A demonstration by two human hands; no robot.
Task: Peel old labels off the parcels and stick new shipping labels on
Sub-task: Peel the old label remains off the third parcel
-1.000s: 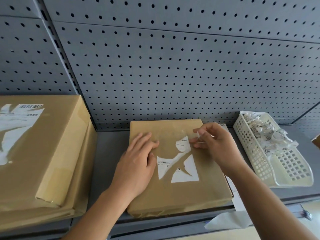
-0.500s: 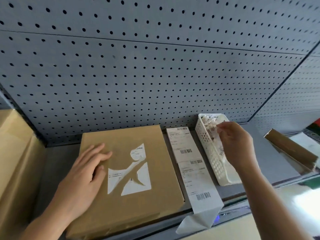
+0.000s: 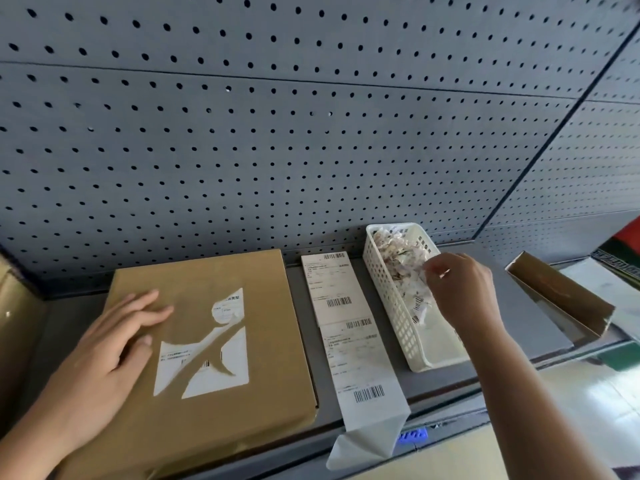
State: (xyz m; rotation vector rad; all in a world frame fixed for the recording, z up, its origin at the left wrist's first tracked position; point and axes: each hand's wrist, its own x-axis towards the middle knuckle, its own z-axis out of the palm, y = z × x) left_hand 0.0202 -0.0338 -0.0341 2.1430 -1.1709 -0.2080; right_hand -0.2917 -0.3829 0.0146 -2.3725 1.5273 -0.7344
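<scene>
Right hand (image 3: 464, 292) curled over scrap basket (image 3: 391, 306), hold unclear. Left hand (image 3: 110, 348) laid flat on parcel (image 3: 277, 358). Label remnant (image 3: 237, 355) judged thin, tear-prone; best lifted at torn edge.

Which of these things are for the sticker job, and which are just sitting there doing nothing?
For the job:
parcel
torn old label on it
strip of new labels
basket holding peeled scraps
left hand flat on the parcel
right hand over the basket

Just lying about:
cardboard piece at the right
pegboard wall behind
</scene>
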